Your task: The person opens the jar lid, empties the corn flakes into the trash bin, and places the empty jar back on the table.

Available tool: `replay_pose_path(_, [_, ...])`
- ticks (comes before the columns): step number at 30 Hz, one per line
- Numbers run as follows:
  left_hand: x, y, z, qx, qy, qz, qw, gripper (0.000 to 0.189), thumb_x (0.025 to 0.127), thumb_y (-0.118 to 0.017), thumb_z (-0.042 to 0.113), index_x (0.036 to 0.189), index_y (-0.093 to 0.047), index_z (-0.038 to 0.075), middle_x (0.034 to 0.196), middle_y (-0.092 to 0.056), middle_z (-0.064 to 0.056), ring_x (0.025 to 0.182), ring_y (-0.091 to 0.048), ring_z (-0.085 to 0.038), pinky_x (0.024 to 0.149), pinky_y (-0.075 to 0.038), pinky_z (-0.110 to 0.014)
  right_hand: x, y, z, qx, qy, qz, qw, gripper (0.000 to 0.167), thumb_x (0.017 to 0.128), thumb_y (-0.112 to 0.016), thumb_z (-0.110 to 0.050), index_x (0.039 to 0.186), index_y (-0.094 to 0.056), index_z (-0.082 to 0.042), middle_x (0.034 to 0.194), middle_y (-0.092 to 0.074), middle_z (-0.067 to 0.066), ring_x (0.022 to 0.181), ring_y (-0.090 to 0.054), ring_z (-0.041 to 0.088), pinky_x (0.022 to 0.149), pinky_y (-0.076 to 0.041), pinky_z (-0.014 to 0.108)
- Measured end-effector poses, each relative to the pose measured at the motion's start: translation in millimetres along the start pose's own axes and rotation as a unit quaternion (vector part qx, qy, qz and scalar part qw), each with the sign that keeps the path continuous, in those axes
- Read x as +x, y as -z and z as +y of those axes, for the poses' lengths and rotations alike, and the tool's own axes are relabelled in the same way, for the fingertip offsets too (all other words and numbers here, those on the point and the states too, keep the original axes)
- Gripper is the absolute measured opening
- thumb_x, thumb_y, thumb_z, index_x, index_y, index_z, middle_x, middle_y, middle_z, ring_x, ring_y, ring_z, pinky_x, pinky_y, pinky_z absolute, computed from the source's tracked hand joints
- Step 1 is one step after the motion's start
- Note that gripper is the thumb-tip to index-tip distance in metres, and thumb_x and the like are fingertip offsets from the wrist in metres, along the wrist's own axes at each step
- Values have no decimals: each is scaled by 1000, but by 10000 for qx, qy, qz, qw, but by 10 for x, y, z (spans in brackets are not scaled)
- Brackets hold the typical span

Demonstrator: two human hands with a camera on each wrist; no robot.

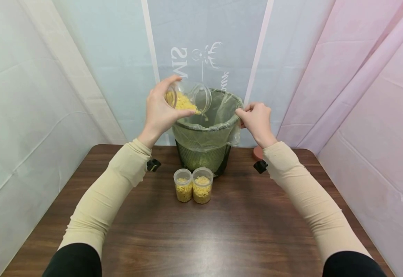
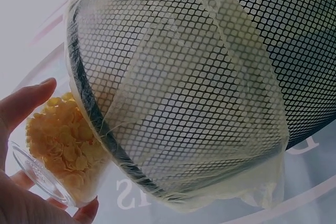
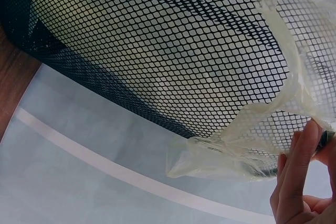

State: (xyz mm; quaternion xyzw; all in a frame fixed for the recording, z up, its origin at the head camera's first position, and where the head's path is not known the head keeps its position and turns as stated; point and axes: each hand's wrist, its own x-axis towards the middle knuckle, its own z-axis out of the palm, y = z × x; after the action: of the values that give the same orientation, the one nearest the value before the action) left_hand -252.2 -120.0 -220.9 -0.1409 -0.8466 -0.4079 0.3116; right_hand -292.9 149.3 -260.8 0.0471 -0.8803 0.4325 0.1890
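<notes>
My left hand (image 1: 161, 109) grips a clear jar (image 1: 203, 98) tipped on its side over the rim of a mesh trash bin (image 1: 201, 154). Yellow flakes (image 1: 185, 103) lie along the jar's lower side, some near its mouth. In the left wrist view the flakes (image 2: 65, 145) show through the jar wall, beside the bin's rim. A thin translucent liner bag (image 1: 203, 140) is folded over the bin's edge. On the right side, my right hand (image 1: 257, 117) pinches the rim and bag between thumb and fingers; the right wrist view shows the fingers (image 3: 296, 174) against the outside of the mesh.
Two more clear jars of yellow flakes, a left one (image 1: 183, 186) and a right one (image 1: 202, 186), stand side by side before the bin on the brown wooden table (image 1: 201, 238). A reddish round object (image 1: 258, 152) sits partly behind the right wrist. Cloth curtains (image 1: 360, 84) surround the table.
</notes>
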Motion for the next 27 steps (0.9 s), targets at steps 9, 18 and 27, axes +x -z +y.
replay_pose_path(9, [-3, -11, 6, -11, -141, 25, 9999, 88, 51, -93, 31, 129, -54, 27, 132, -56, 13, 123, -45, -1, 109, -22, -23, 5, -10, 15, 22, -87, -22, 10000, 21, 82, -58, -26, 80, -67, -7, 63, -68, 6, 48, -64, 11, 75, -57, 32])
replay_pose_path(18, [12, -18, 1, 20, 17, -25, 10000, 88, 52, -92, 35, 131, -53, 30, 133, -54, 16, 124, -44, -1, 109, -20, -24, 17, -27, 21, 32, -76, -1, 10000, 21, 82, -59, -26, 78, -66, -7, 63, -68, 5, 48, -64, 11, 74, -57, 31])
replay_pose_path(27, [25, -17, 25, 84, 162, -61, 9998, 91, 52, -91, 39, 134, -51, 33, 132, -55, 12, 120, -47, -7, 103, -26, -26, 9, -34, 14, 8, -37, 26, 10000, 22, 82, -59, -27, 77, -67, -7, 62, -68, 6, 48, -64, 11, 76, -56, 33])
